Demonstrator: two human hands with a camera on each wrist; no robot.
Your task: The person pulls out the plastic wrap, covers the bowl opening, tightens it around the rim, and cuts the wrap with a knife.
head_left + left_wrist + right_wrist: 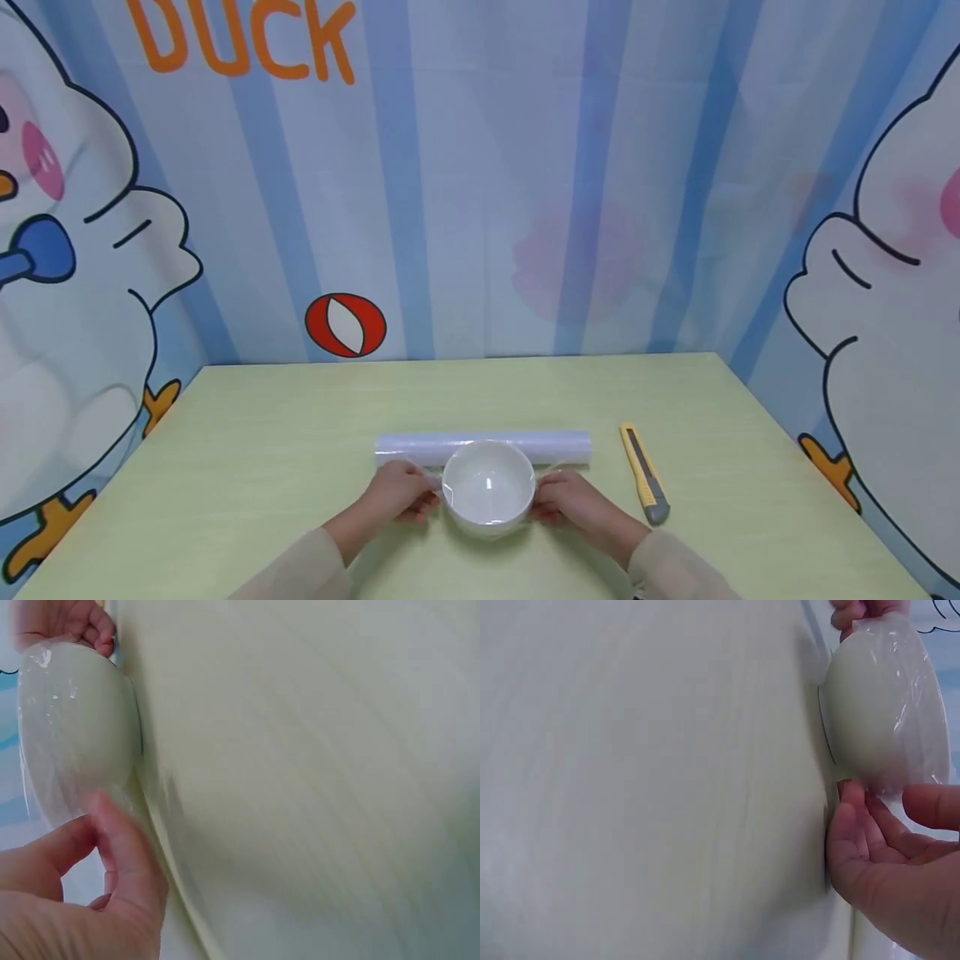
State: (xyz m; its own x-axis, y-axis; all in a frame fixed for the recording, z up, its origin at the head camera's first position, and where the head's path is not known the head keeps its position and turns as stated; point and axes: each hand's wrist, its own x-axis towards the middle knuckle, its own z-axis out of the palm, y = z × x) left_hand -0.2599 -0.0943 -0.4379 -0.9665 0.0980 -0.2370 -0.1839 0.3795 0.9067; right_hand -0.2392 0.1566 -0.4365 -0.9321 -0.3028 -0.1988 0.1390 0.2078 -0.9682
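Note:
A white bowl [489,492] stands on the table with clear cling film [46,712] stretched over its mouth and down its side, wrinkled and shiny. On the bowl's left, my left hand [405,492] pinches the film's edge between thumb and forefinger. At the opposite side, my right hand [573,502] holds the film's edge close to the bowl, with curled fingers low and the thumb [932,806] above them. Both wrist views show the bowl's outer wall through the film.
Behind the bowl, a roll of cling film [420,448] lies crosswise on the pale green table [285,417]. A yellow and grey utility knife [643,475] lies to the right, beyond my right hand. A blue striped curtain [480,183] hangs along the table's back edge.

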